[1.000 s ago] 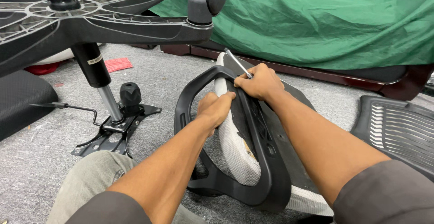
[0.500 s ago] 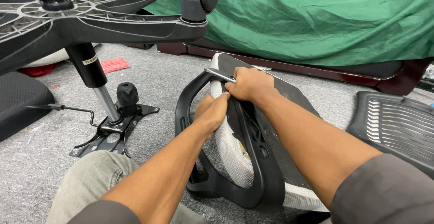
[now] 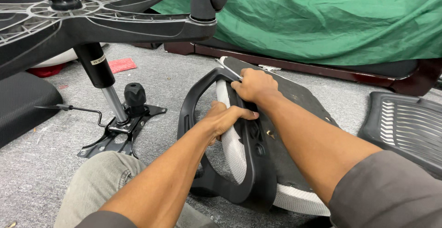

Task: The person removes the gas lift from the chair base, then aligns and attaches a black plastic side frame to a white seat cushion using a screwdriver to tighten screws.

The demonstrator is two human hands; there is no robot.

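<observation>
A person seated on grey carpet works on a black plastic office-chair armrest frame (image 3: pixel 193 117) fixed to a seat pan with white mesh padding (image 3: pixel 235 149), which stands on its edge directly in front of the knees, its long axis running from near right to far left. The left hand (image 3: pixel 225 119), the nearer of the two, is clenched around the frame's inner bar; the right hand (image 3: pixel 253 85), just beyond it, grips the seat's far edge and pinches a thin silver tool (image 3: pixel 228 69) (its kind cannot be told). To the left lies an upturned black star-shaped chair base (image 3: pixel 92 23) with gas cylinder and tilt mechanism. No open containers are in view; a green cloth (image 3: pixel 322 16) drapes the far side.
</observation>
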